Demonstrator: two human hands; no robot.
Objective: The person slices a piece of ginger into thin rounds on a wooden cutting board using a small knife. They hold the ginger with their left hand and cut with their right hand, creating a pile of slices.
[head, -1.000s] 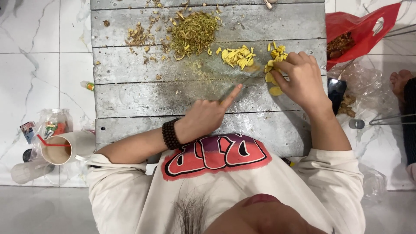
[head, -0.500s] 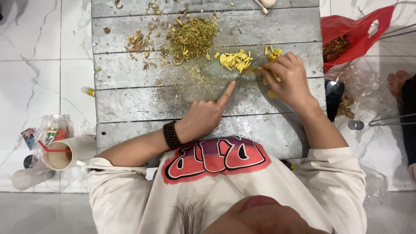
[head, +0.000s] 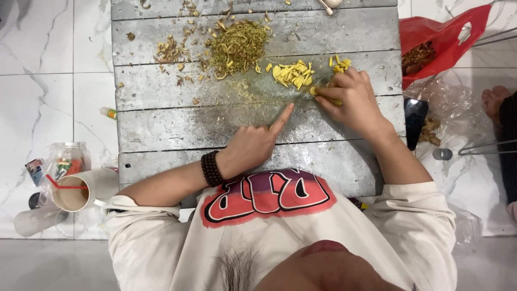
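I look down on a grey plank board that fills the middle of the view, its boards running left to right over a white marbled floor. On my right, beside the board, lies a red plastic bag, open, with brown pieces inside; clear crumpled plastic lies just nearer than it. At the near left stands a pale cup with a red straw, and behind it a clear packet with red and green contents; I cannot make out more of it. On the far part of the board sits a heap of greenish-yellow shreds, and to its right a smaller pile of bright yellow cut pieces.

My left hand is closed around the knife handle, forefinger stretched along the spine. The blade's long axis runs diagonally, tip pointing far and right, toward the yellow pile. My right hand is curled, fingertips pinning a small yellow piece to the board right at the blade. A dark bead bracelet rings my left wrist.
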